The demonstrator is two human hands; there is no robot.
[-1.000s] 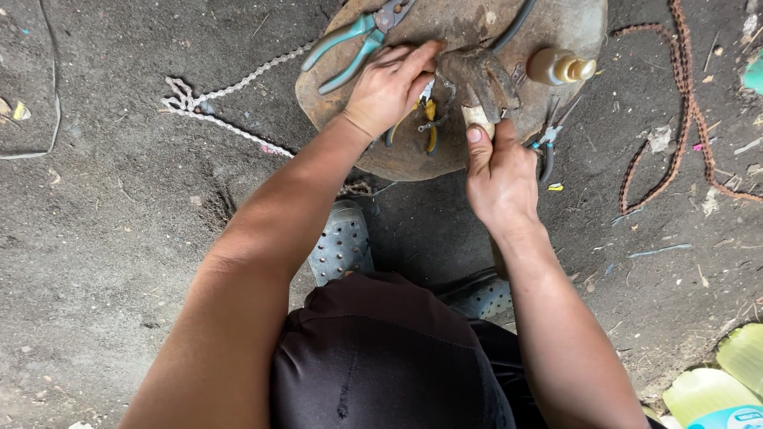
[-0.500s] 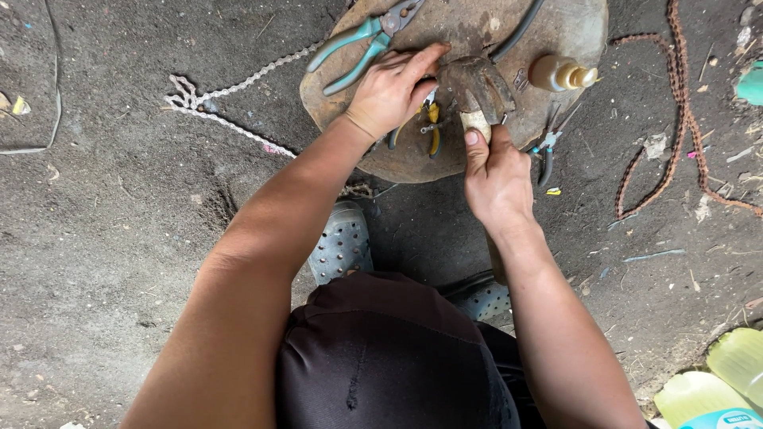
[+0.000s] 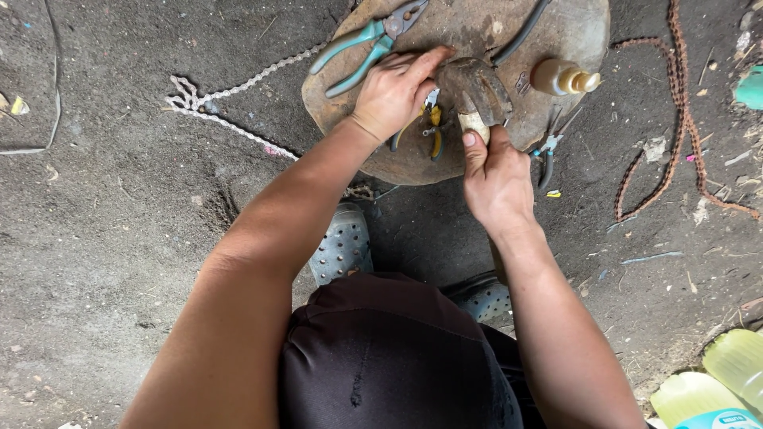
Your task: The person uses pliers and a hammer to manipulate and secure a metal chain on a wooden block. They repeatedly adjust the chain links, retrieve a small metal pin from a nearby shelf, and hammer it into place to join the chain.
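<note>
one wooden slab (image 3: 413,163) on dirt ground (image 3: 119,238)

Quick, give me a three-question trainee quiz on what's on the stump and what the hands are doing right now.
1. True or false: the teal-handled pliers lie on the wooden stump, held by no hand.
2. Which hand grips the hammer by its pale handle? A) left hand B) right hand
3. What lies on the dirt at the far right of the stump?

Key:
1. True.
2. B, the right hand; the left hand rests beside the hammer head.
3. A rusty chain.
</note>
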